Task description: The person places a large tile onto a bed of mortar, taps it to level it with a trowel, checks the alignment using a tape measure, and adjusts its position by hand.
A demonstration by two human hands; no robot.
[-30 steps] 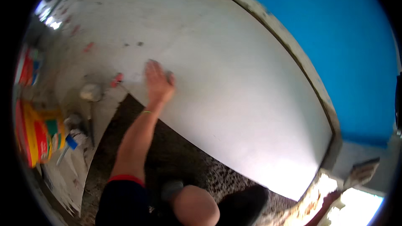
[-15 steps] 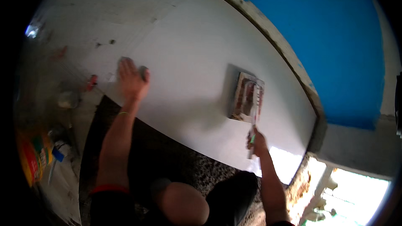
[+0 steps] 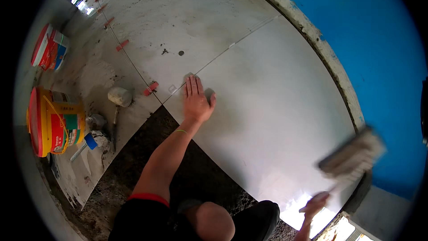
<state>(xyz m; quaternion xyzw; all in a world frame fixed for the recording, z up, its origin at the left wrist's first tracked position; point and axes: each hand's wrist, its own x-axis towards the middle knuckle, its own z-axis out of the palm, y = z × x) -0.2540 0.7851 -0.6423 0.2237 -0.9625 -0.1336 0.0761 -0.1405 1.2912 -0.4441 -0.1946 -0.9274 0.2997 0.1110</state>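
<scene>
My left hand (image 3: 197,102) lies flat on a large light-grey floor tile (image 3: 258,107), fingers spread, their tips at the joint with the neighbouring tile. In my right hand (image 3: 315,204), at the lower right, is the handle of a paddle-like tool (image 3: 352,154) with a flat rectangular head. Its head is blurred and raised near the tile's right edge, by the blue wall. Red levelling wedges (image 3: 151,89) sit along the joint left of my left hand. Dark rough mortar (image 3: 125,151) shows beside the tile's near edge.
A white-headed mallet (image 3: 119,96) lies on the tiles at left. Beyond it stand a yellow bucket (image 3: 62,122) and a red-and-white bucket (image 3: 51,47). A blue-capped bottle (image 3: 91,141) is near the yellow bucket. The blue wall (image 3: 374,62) borders the right side.
The view has turned left, showing the buckets and mallet more fully. My right hand has swung the paddle-like tool toward the wall side. My left hand stays flat on the tile.
</scene>
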